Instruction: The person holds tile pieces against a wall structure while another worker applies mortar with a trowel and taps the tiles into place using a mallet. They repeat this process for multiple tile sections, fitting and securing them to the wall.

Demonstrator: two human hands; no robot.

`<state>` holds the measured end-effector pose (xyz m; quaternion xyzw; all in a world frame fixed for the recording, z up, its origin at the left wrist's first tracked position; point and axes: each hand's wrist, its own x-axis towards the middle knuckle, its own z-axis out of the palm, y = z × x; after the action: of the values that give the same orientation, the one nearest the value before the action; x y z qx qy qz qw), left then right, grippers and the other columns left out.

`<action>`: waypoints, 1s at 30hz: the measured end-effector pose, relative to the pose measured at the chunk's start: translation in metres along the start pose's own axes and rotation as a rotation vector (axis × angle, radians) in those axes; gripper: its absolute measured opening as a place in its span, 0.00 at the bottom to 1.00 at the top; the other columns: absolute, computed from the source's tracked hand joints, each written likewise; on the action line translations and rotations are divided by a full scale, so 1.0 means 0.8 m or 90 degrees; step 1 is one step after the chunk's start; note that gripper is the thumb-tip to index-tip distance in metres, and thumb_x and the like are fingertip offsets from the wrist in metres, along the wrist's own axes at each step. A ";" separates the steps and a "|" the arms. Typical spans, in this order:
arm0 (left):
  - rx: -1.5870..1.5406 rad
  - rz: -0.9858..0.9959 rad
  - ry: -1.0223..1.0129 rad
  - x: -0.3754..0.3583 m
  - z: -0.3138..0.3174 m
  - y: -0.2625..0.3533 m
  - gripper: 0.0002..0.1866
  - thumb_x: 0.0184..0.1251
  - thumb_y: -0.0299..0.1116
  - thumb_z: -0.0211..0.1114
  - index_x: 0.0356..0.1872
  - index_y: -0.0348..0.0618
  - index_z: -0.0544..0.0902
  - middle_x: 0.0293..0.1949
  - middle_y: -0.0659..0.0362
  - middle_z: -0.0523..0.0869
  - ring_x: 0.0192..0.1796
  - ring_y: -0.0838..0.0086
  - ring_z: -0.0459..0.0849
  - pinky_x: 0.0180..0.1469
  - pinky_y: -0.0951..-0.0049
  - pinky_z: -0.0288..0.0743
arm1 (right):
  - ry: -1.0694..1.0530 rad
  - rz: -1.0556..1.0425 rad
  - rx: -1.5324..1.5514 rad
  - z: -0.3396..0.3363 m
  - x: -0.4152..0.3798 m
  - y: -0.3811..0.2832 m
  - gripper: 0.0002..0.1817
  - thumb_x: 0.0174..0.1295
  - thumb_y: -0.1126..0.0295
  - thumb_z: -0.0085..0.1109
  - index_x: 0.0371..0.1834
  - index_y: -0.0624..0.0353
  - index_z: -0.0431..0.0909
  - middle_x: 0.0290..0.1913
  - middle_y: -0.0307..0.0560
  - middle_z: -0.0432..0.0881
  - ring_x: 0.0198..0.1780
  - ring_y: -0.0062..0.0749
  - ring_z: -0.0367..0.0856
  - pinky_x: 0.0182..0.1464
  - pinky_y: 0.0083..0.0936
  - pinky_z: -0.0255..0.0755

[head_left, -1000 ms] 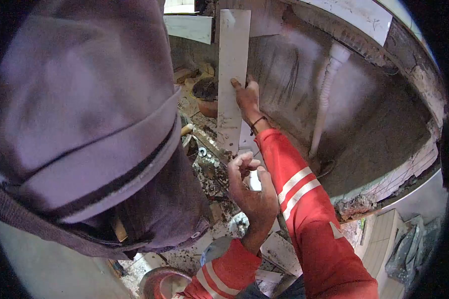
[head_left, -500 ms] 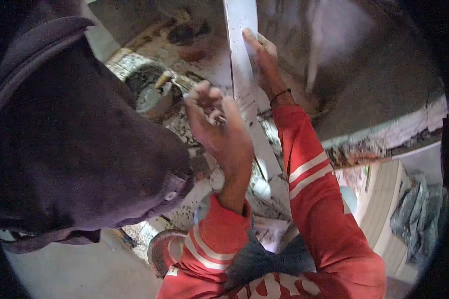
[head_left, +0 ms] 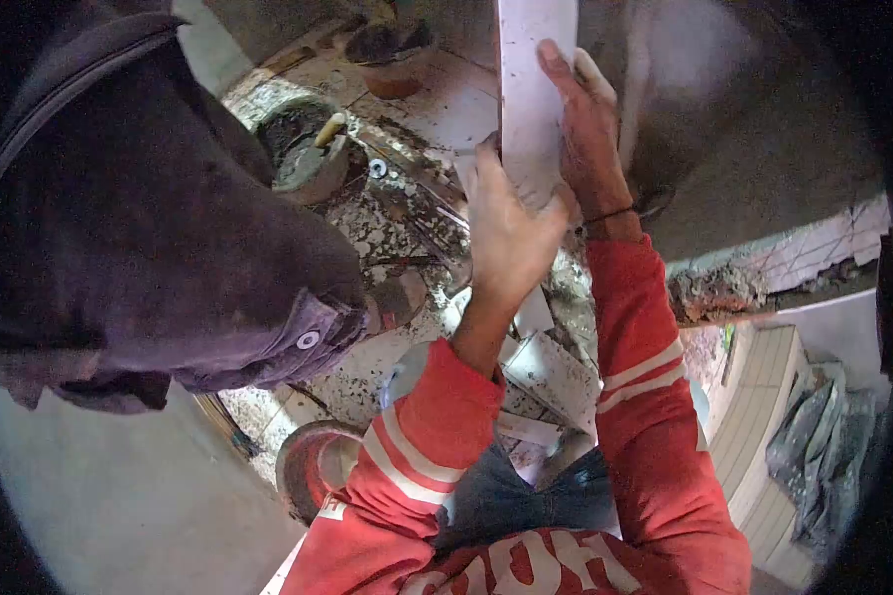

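A long white strip (head_left: 534, 109), like a cut tile or flat board and specked with dirt, stands lengthwise in front of me. My right hand (head_left: 587, 124) grips its right edge, with the thumb flat on the white face. Near the lower end, my left hand (head_left: 511, 233) is closed around the strip, its fingers at the left edge and its thumb toward the right. The top of the strip runs out of view.
Close on my left is a person in dark clothing (head_left: 169, 228). Beyond are a mortar bucket (head_left: 313, 178) with a yellow-handled tool (head_left: 330, 129) and a second tub (head_left: 395, 79). Rubble and white pieces (head_left: 551, 372) litter the floor. Dark plastic (head_left: 822, 456) lies at right.
My left hand, raised with curled fingers beside the strip before, has closed on its lower part. The strip and my right hand have shifted right in view; the strip's lower end sits higher.
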<state>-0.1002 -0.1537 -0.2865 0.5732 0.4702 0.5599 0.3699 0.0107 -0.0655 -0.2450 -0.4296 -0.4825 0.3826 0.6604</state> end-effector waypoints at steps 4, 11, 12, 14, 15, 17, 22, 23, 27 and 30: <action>0.074 0.006 0.139 0.007 0.008 -0.004 0.38 0.59 0.35 0.73 0.70 0.37 0.67 0.59 0.39 0.76 0.65 0.45 0.74 0.70 0.50 0.66 | 0.128 -0.186 -0.288 0.011 0.013 0.002 0.36 0.67 0.45 0.69 0.59 0.71 0.77 0.51 0.49 0.85 0.51 0.31 0.81 0.59 0.30 0.74; 0.062 -0.004 0.348 0.087 0.041 -0.042 0.35 0.64 0.40 0.70 0.69 0.37 0.69 0.60 0.39 0.77 0.64 0.45 0.76 0.70 0.50 0.65 | 0.054 -0.232 -0.213 0.045 0.072 0.009 0.17 0.72 0.60 0.66 0.41 0.66 0.77 0.37 0.43 0.81 0.40 0.27 0.75 0.45 0.32 0.71; 0.046 -0.155 0.408 0.125 0.043 -0.054 0.32 0.66 0.46 0.67 0.67 0.39 0.72 0.58 0.41 0.80 0.59 0.46 0.78 0.68 0.52 0.67 | 0.065 -0.279 -0.323 0.059 0.068 -0.009 0.16 0.71 0.63 0.66 0.37 0.65 0.73 0.32 0.42 0.76 0.36 0.26 0.69 0.41 0.33 0.68; -0.001 -0.302 0.478 0.177 0.053 -0.125 0.31 0.69 0.51 0.64 0.65 0.41 0.75 0.57 0.43 0.82 0.55 0.47 0.81 0.66 0.54 0.69 | 0.062 -0.272 -0.301 0.093 0.100 0.002 0.15 0.70 0.64 0.66 0.37 0.65 0.73 0.31 0.42 0.75 0.36 0.27 0.69 0.41 0.33 0.68; -0.087 -0.351 0.423 0.197 0.057 -0.195 0.31 0.71 0.57 0.60 0.63 0.43 0.77 0.55 0.45 0.84 0.51 0.49 0.82 0.61 0.55 0.73 | 0.076 -0.243 -0.269 0.105 0.117 0.010 0.15 0.70 0.64 0.66 0.36 0.65 0.73 0.30 0.43 0.74 0.35 0.28 0.68 0.41 0.34 0.68; -0.175 -0.397 0.359 0.196 0.038 -0.195 0.32 0.72 0.63 0.56 0.60 0.46 0.79 0.53 0.48 0.86 0.47 0.52 0.84 0.56 0.57 0.76 | 0.086 -0.252 -0.334 0.122 0.139 0.015 0.15 0.70 0.65 0.68 0.37 0.65 0.73 0.33 0.46 0.79 0.36 0.31 0.68 0.43 0.35 0.69; -0.714 -0.697 0.344 0.164 0.032 -0.238 0.53 0.55 0.75 0.69 0.75 0.52 0.68 0.67 0.48 0.73 0.66 0.46 0.77 0.62 0.35 0.74 | 0.161 -0.286 -0.250 0.179 0.174 0.022 0.15 0.70 0.65 0.69 0.47 0.67 0.79 0.42 0.53 0.87 0.43 0.42 0.80 0.52 0.38 0.73; -0.849 -0.673 0.249 0.174 0.038 -0.262 0.52 0.53 0.75 0.71 0.74 0.54 0.68 0.65 0.51 0.74 0.65 0.47 0.79 0.60 0.35 0.77 | 0.168 -0.297 -0.247 0.186 0.183 0.025 0.15 0.70 0.65 0.69 0.47 0.67 0.79 0.42 0.53 0.87 0.43 0.42 0.80 0.52 0.38 0.73; -1.011 -0.561 0.318 0.230 0.024 -0.246 0.41 0.51 0.63 0.81 0.63 0.54 0.78 0.59 0.57 0.75 0.53 0.61 0.80 0.47 0.57 0.85 | 0.127 -0.190 -0.266 0.202 0.215 0.044 0.22 0.68 0.62 0.71 0.58 0.66 0.79 0.48 0.58 0.89 0.51 0.51 0.86 0.56 0.44 0.74; -1.022 -0.482 0.331 0.276 0.015 -0.269 0.36 0.54 0.61 0.81 0.60 0.56 0.81 0.62 0.58 0.73 0.53 0.68 0.78 0.41 0.73 0.82 | 0.029 -0.228 -0.238 0.209 0.220 0.040 0.34 0.69 0.57 0.69 0.69 0.71 0.71 0.64 0.69 0.80 0.67 0.59 0.77 0.68 0.45 0.68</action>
<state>-0.1304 0.1192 -0.4274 -0.1907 0.1652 0.6708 0.6974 -0.1109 0.1406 -0.1931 -0.4603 -0.5981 0.1539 0.6377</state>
